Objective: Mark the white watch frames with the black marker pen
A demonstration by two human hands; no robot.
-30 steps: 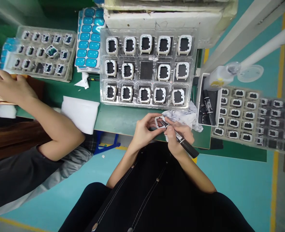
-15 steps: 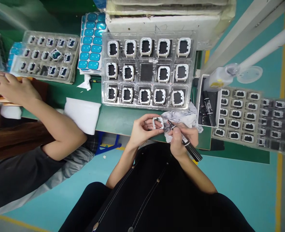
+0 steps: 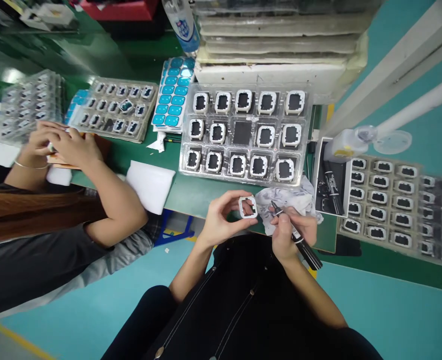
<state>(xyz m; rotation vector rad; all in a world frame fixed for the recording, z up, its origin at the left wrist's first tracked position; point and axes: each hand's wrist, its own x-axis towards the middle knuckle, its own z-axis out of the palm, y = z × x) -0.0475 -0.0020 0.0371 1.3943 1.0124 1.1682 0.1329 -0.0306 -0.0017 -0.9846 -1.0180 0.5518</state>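
My left hand [image 3: 224, 220] pinches a small white square frame [image 3: 247, 207] by its edges, fingers above and thumb below. My right hand [image 3: 290, 232] is closed around a black marker [image 3: 306, 251], its uncapped dark tip pointing up and left, a little to the right of the frame and apart from it. Beneath and behind both hands lies a crumpled, stained white cloth [image 3: 303, 196]. Beyond the hands sits a clear tray [image 3: 243, 181] of similar white frames, with one slot in its middle row holding no frame.
At the left, a person's hands [image 3: 69, 145] work near another tray [image 3: 146, 112]. Blue-sticker sheets [image 3: 174, 95] and a folded white cloth [image 3: 149, 186] lie between us. On the right are an open box [image 3: 343, 175] with markers, a bottle [image 3: 346, 145] and more trays [image 3: 389, 200].
The view has shifted, so the bench appears lower and further right. The white frame in my left hand has turned to face the camera more squarely. My right hand still holds the marker.
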